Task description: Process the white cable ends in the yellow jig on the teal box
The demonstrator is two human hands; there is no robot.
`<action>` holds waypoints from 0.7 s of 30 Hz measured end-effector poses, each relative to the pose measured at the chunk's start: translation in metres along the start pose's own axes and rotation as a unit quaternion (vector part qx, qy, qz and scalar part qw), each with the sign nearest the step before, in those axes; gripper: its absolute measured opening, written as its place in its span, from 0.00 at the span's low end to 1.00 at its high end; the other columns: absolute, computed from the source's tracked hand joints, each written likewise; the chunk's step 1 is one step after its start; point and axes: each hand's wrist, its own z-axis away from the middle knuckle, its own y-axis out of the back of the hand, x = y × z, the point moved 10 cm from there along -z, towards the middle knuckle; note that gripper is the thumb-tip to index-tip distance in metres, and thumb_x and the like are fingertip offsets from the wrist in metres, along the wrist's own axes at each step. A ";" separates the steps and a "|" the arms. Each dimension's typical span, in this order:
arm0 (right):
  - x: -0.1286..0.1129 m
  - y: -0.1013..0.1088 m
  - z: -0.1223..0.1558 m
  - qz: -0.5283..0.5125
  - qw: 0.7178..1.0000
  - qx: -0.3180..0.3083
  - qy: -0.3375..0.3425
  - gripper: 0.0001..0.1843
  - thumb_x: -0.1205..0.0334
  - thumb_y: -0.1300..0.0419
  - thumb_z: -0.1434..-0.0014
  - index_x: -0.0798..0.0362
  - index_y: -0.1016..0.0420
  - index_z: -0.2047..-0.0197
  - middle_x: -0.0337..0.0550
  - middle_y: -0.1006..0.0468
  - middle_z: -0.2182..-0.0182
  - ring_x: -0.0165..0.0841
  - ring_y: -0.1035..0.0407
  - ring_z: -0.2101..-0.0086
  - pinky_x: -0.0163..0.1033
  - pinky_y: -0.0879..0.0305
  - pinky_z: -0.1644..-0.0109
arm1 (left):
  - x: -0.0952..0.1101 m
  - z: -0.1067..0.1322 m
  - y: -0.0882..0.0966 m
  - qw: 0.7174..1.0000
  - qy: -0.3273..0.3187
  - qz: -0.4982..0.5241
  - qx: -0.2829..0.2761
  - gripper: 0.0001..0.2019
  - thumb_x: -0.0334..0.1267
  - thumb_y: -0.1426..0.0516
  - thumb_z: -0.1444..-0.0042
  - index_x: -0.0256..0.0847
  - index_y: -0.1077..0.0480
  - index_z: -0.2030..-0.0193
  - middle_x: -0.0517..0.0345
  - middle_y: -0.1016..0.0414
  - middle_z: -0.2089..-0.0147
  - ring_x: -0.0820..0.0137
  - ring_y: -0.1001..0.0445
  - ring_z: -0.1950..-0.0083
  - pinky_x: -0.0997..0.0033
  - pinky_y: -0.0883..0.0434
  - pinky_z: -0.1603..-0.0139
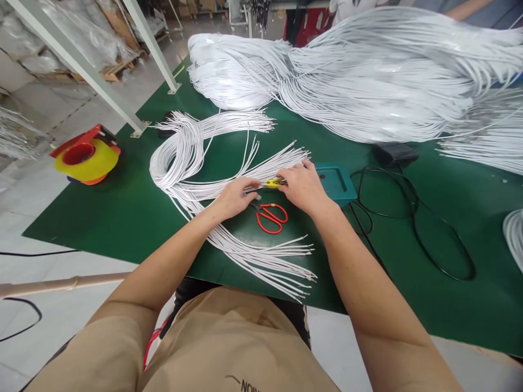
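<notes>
While your left hand [236, 197] pinches the thin white wires [212, 190] on the green mat [122, 207] and your right hand [302, 188] grips the small yellow-handled tool [273, 184], keep the wire ends aligned above the red scissors [270, 218].

I wore a light brown, sand-coloured shirt with short sleeves, so both my forearms were bare down to the wrists. On the front of the shirt, near the bottom edge of the view, there were some dark printed letters and a thin curved line. My left hand [235, 197] and right hand [304, 188] had no gloves, rings or watch.
</notes>
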 end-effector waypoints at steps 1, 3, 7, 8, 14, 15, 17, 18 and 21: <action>0.000 0.000 0.000 0.004 1.000 0.002 0.002 0.14 0.64 0.41 0.40 0.56 0.24 0.52 0.52 0.20 0.58 0.43 0.31 0.53 0.49 0.54 0.38 | 0.002 -0.006 0.001 1.000 0.000 0.005 0.008 0.16 0.34 0.40 0.49 0.44 0.25 0.52 0.52 0.23 0.48 0.59 0.27 0.46 0.59 0.32 0.41; -0.001 -0.001 0.000 0.014 1.000 0.008 0.007 0.14 0.63 0.41 0.40 0.58 0.23 0.52 0.54 0.20 0.57 0.44 0.32 0.52 0.51 0.55 0.37 | 0.003 -0.017 0.000 1.000 0.009 0.025 0.006 0.18 0.33 0.40 0.50 0.42 0.26 0.50 0.51 0.23 0.48 0.60 0.26 0.47 0.59 0.31 0.42; -0.002 0.000 0.003 0.029 0.999 0.029 0.015 0.12 0.62 0.41 0.40 0.59 0.21 0.57 0.54 0.20 0.57 0.47 0.33 0.51 0.55 0.56 0.36 | -0.009 -0.027 -0.016 0.988 0.067 0.129 -0.050 0.23 0.33 0.39 0.51 0.36 0.30 0.46 0.48 0.22 0.52 0.67 0.22 0.55 0.61 0.27 0.46; -0.003 0.001 0.004 0.031 0.999 0.033 0.017 0.12 0.62 0.42 0.40 0.59 0.21 0.58 0.53 0.20 0.58 0.47 0.34 0.52 0.55 0.56 0.36 | -0.013 -0.027 -0.019 0.982 0.081 0.162 -0.050 0.24 0.33 0.39 0.52 0.34 0.31 0.45 0.47 0.22 0.52 0.68 0.22 0.57 0.62 0.26 0.47; -0.007 0.001 0.007 0.061 0.997 0.041 0.015 0.14 0.66 0.48 0.38 0.59 0.20 0.60 0.52 0.20 0.62 0.45 0.33 0.54 0.55 0.57 0.35 | -0.023 -0.023 -0.024 0.967 0.100 0.232 0.023 0.24 0.31 0.38 0.55 0.32 0.31 0.47 0.48 0.23 0.55 0.73 0.22 0.62 0.67 0.25 0.50; -0.008 0.001 0.006 0.067 0.997 0.038 0.011 0.15 0.67 0.49 0.37 0.59 0.20 0.61 0.51 0.20 0.63 0.45 0.33 0.54 0.55 0.57 0.35 | -0.022 -0.022 -0.024 0.970 0.095 0.220 0.032 0.24 0.30 0.39 0.55 0.33 0.31 0.48 0.48 0.23 0.55 0.73 0.22 0.63 0.68 0.25 0.51; -0.009 -0.001 0.006 0.075 0.997 0.032 0.001 0.16 0.68 0.50 0.38 0.59 0.20 0.61 0.52 0.20 0.63 0.45 0.33 0.54 0.55 0.57 0.35 | -0.017 -0.022 -0.024 0.978 0.083 0.185 0.048 0.23 0.28 0.41 0.56 0.35 0.30 0.49 0.50 0.23 0.54 0.75 0.23 0.64 0.70 0.25 0.53; -0.010 -0.001 0.007 0.078 0.996 0.032 -0.003 0.16 0.68 0.50 0.38 0.59 0.20 0.61 0.52 0.20 0.64 0.45 0.33 0.54 0.55 0.57 0.35 | -0.014 -0.022 -0.024 0.982 0.075 0.164 0.054 0.23 0.27 0.41 0.56 0.36 0.30 0.49 0.51 0.23 0.54 0.75 0.23 0.65 0.71 0.24 0.54; -0.013 0.000 0.009 0.081 0.996 0.048 -0.008 0.17 0.68 0.51 0.38 0.59 0.20 0.61 0.52 0.20 0.64 0.45 0.33 0.55 0.55 0.57 0.35 | -0.004 -0.022 -0.024 0.992 0.042 0.102 0.065 0.24 0.25 0.43 0.57 0.38 0.31 0.50 0.54 0.23 0.55 0.75 0.23 0.65 0.75 0.24 0.58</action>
